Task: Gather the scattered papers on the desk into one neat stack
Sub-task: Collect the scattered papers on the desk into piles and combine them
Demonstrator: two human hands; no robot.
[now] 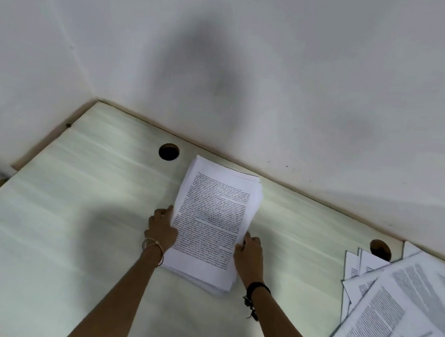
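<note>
Both hands clasped the stack (211, 216) by its long edges. The left hand (161, 227) curled against the left edge about halfway along, and the right hand (250, 252) curled onto the right edge a little nearer the person. The stack lay on the desk (75, 222) just right of the hole (168, 151) and slightly nearer than it, its far end close to the wall (277, 92). It was not yet square: the near end fanned out in steps, and the far right corner showed several offset page edges. Whether the near end rested on the desk or was lifted a little could not be told.

The step in hand looked like squaring this stack. To do it well, the grip probably needed to be loose enough for pages to slide, with the hands pressing inward evenly from both sides. A hard pinch would lock the offsets in. Standing the stack on one short end and tapping it on the desk would likely settle the fanned end, followed by a turn and a tap on a long edge. The top page curled at its far right side, so pressing it flat too soon risked a crease.

More sheets (393, 307) lay loose and overlapping well to the right of the hole, so the task seemed only partly done.
</note>
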